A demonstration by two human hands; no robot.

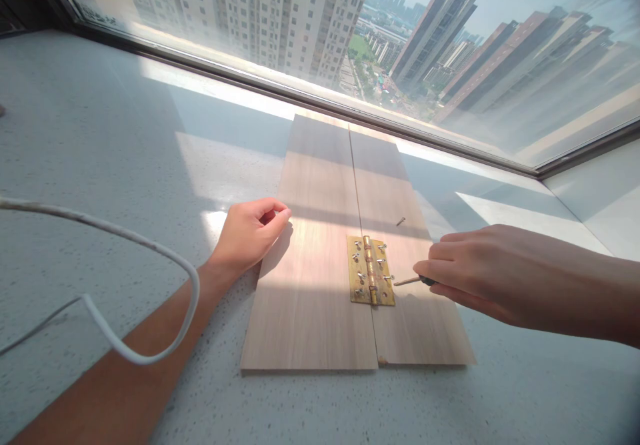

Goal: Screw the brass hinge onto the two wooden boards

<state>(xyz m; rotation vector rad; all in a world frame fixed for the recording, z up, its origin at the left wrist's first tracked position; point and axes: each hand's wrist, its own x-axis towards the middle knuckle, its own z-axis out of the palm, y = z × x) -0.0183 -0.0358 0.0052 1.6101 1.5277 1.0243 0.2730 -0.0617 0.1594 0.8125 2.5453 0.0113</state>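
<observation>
My right hand point(473, 278) is closed around the dark handle of a screwdriver point(407, 281). Its thin shaft points left, the tip just beside the right edge of a brass hinge point(371, 271). The hinge lies across the seam between a left wooden board point(310, 325) and a right wooden board point(420, 338). Several screws stand tilted in its holes; the lower right hole shows bare. One loose screw point(401, 221) lies on the right board above the hinge. My left hand point(255, 231) rests at the left board's edge, fingers curled, thumb against forefinger; whatever it may hold is hidden.
The boards lie on a speckled pale sill point(210, 398). A white cable point(185, 325) loops in front of my left forearm. Behind the boards runs a dark window frame point(280, 91), with tall buildings outside. A white wall point(605, 198) stands at right.
</observation>
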